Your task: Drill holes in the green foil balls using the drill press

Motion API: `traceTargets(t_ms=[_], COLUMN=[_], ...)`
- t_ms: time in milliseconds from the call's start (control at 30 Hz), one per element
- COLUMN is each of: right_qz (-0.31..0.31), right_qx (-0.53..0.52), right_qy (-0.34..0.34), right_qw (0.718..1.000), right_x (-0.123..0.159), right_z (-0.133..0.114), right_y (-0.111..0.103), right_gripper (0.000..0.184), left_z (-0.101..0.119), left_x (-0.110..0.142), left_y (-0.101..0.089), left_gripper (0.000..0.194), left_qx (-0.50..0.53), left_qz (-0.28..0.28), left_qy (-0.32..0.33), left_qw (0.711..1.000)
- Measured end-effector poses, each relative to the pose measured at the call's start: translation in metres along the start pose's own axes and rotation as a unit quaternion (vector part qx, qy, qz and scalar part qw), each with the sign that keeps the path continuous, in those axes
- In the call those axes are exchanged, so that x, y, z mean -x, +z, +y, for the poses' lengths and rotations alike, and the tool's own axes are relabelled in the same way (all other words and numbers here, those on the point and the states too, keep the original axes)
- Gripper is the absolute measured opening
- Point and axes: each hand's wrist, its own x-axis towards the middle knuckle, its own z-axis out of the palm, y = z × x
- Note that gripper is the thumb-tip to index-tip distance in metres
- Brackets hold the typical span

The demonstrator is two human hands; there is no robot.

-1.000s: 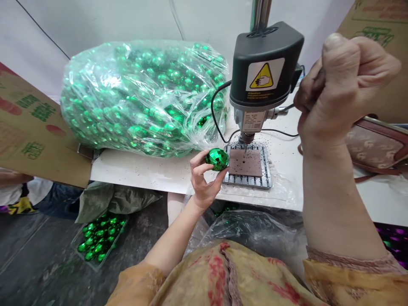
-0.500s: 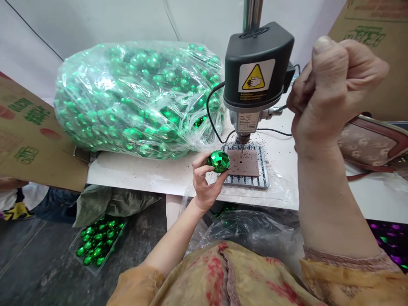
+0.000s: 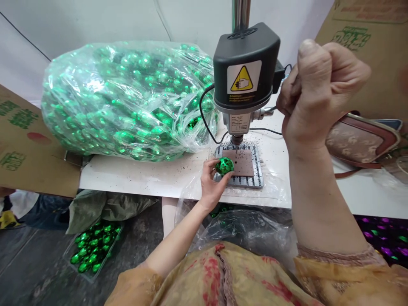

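Note:
Between the thumb and fingers of my left hand [image 3: 214,185] is a shiny green faceted ball [image 3: 225,166], held over the left edge of the drill press base [image 3: 255,182]. A brown board [image 3: 247,159] with a small dark hole lies on that base. Above it hangs the dark drill press head [image 3: 245,68], its thin bit [image 3: 236,149] pointing down, to the right of the ball and apart from it. My right hand [image 3: 318,89], raised at the right of the head, is closed around the feed lever [image 3: 270,110]; most of the lever is hidden by the fingers.
A big clear bag [image 3: 127,102] of green balls lies on the white table [image 3: 143,178]. Cardboard boxes [image 3: 35,144] flank both sides. A handbag [image 3: 360,140] sits at right. A tub [image 3: 92,276] of green balls stands low left. Dark shavings litter the table.
My left hand has brought the ball nearer the hole in the board and turned it. My right hand stays on the lever. The whole view has shifted slightly.

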Motion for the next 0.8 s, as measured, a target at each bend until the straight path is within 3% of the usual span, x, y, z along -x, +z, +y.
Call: traceTargets(t_ms=[100, 200, 500, 800], right_qz=[0.001, 0.0, 0.002, 0.004], right_qx=[-0.004, -0.008, 0.003, 0.003], right_qy=[-0.002, 0.001, 0.002, -0.001], right_qw=[1.0, 1.0, 1.0, 1.0], right_x=[0.0, -0.001, 0.0, 0.0], right_z=[0.001, 0.0, -0.001, -0.002], right_y=[0.001, 0.001, 0.002, 0.002], right_gripper=[0.049, 0.054, 0.054, 0.051], left_z=[-0.012, -0.022, -0.031, -0.031], left_x=[-0.01, -0.025, -0.042, -0.043], left_y=[0.007, 0.012, 0.031, 0.032], left_gripper=[0.049, 0.054, 0.052, 0.05], left_qx=[0.036, 0.06, 0.065, 0.024], left_qz=[-0.005, -0.008, -0.047, -0.071], left_qy=[-0.114, -0.156, -0.136, -0.103], left_qw=[0.993, 0.986, 0.987, 0.992])
